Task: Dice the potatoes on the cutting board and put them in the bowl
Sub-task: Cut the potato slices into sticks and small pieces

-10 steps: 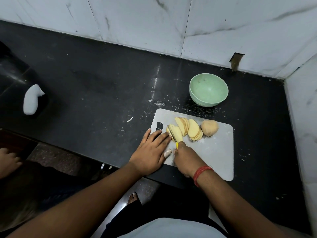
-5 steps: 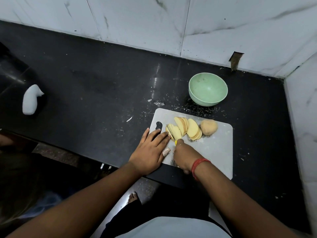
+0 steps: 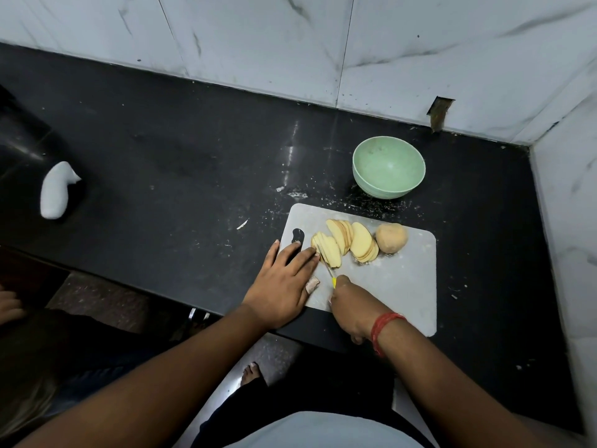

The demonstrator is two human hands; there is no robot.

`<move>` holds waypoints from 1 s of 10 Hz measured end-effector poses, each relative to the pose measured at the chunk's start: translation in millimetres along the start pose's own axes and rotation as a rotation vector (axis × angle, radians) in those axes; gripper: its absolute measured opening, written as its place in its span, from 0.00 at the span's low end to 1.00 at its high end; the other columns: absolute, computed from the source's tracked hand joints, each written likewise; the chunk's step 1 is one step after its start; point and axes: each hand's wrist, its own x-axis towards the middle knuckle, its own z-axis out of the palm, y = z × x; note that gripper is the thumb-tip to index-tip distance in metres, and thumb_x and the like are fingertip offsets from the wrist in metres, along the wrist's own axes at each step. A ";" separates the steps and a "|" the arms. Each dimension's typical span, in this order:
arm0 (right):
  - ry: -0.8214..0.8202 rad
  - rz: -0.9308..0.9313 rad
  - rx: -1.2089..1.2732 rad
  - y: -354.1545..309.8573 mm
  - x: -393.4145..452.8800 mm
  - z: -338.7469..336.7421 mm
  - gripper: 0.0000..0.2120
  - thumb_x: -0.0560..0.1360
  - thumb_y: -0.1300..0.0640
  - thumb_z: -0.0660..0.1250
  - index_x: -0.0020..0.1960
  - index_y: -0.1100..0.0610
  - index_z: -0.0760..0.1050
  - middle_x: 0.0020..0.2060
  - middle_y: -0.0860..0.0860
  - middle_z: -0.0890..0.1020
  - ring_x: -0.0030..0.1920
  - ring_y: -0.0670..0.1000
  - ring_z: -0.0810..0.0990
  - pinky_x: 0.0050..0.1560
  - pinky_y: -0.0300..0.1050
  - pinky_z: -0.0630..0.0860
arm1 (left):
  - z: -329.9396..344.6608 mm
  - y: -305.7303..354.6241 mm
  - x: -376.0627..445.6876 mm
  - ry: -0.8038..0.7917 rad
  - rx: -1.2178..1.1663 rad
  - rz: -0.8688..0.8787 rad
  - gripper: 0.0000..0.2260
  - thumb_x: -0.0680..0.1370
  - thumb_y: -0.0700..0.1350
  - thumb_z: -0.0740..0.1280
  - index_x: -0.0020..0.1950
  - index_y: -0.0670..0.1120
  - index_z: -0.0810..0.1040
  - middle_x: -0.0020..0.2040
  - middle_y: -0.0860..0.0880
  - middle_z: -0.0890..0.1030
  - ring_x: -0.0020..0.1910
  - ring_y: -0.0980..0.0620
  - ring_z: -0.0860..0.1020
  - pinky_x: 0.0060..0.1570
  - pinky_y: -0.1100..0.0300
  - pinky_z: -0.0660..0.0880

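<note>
Cutting is in hand: the right hand (image 3: pixel 350 305) grips a yellow-handled knife (image 3: pixel 329 268), its blade laid across the nearest potato slices (image 3: pixel 326 250) on the cutting board (image 3: pixel 400 279). The left hand (image 3: pixel 284 279) lies flat, fingers (image 3: pixel 300 255) straight, tips touching those slices to steady them. A whole potato (image 3: pixel 391 238) sits beyond further slices (image 3: pixel 360 242). The bowl (image 3: pixel 388 171) stands on the counter (image 3: pixel 193 176) just behind the board, holding nothing yet. Next, I judge, crosswise strokes must turn slices into cubes.

Board (image 3: pixel 400 279): no writing to be read.
Bowl (image 3: pixel 388 185): plain, no label.
Wall tiles (image 3: pixel 258 43): only marble veining, no signs or numbers.
</note>
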 end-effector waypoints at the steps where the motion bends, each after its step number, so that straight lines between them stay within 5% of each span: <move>1: -0.356 0.162 0.279 -8.0 -17.4 -29.5 0.15 0.82 0.61 0.55 0.67 0.63 0.65 0.42 0.52 0.70 0.32 0.44 0.62 0.34 0.35 0.62 | -0.1 0.4 0.3 -0.007 0.003 -0.004 0.25 0.86 0.57 0.51 0.77 0.47 0.72 0.76 0.49 0.72 0.76 0.43 0.66 0.77 0.36 0.57; 4: -0.394 0.126 0.250 2.9 -34.3 -21.1 0.09 0.82 0.60 0.52 0.61 0.60 0.64 0.48 0.55 0.71 0.46 0.53 0.70 0.48 0.43 0.68 | -0.3 0.1 0.2 -0.030 -0.002 -0.002 0.26 0.86 0.59 0.50 0.79 0.47 0.68 0.79 0.48 0.67 0.80 0.43 0.61 0.78 0.36 0.54; 6: -0.354 0.184 0.284 5.7 -39.5 -27.0 0.02 0.83 0.59 0.52 0.54 0.57 0.60 0.34 0.51 0.70 0.30 0.48 0.68 0.27 0.41 0.61 | 0.1 0.0 2.5 -0.089 0.027 0.009 0.28 0.86 0.61 0.46 0.82 0.48 0.62 0.83 0.48 0.60 0.82 0.44 0.54 0.79 0.37 0.52; 10: -0.442 0.194 0.224 11.8 -39.2 -28.4 0.03 0.82 0.61 0.53 0.55 0.58 0.62 0.33 0.52 0.71 0.31 0.49 0.69 0.28 0.43 0.62 | -0.3 0.7 2.9 -0.105 0.030 0.011 0.28 0.86 0.61 0.46 0.82 0.50 0.63 0.82 0.49 0.61 0.82 0.42 0.56 0.78 0.34 0.52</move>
